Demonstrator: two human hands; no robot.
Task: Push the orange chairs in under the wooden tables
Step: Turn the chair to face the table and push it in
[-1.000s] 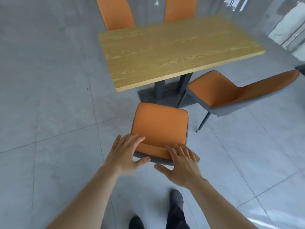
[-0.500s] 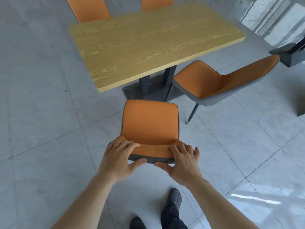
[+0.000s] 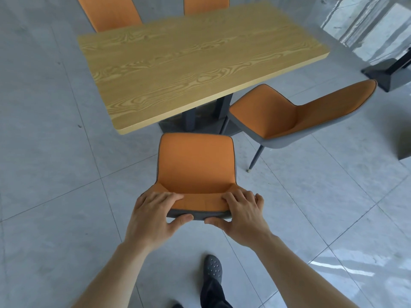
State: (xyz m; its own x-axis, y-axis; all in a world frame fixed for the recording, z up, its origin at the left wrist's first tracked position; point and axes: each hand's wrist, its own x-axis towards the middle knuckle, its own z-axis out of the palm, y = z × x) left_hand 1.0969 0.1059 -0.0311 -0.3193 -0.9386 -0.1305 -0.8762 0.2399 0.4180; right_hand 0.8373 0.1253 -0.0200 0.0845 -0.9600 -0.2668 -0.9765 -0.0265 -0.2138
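An orange chair [image 3: 195,163] with a grey shell stands in front of me, its seat facing the wooden table [image 3: 195,63]. The seat's front edge sits just short of the table's near edge. My left hand [image 3: 153,215] grips the left end of the backrest top, fingers over the orange side and thumb on the grey back. My right hand [image 3: 242,215] grips the right end the same way. A second orange chair [image 3: 295,114] stands to the right, turned sideways, with its seat corner near the table's dark pedestal [image 3: 200,121].
Two more orange chair backs [image 3: 109,12] [image 3: 205,4] rise behind the table's far side. Another dark table base [image 3: 387,72] stands at the right edge. Grey tiled floor lies all around, and my dark shoe [image 3: 213,268] is below the chair.
Both hands went from resting on the backrest to closing around its top edge. The chair and I have moved closer to the table, and the table fills more of the view.
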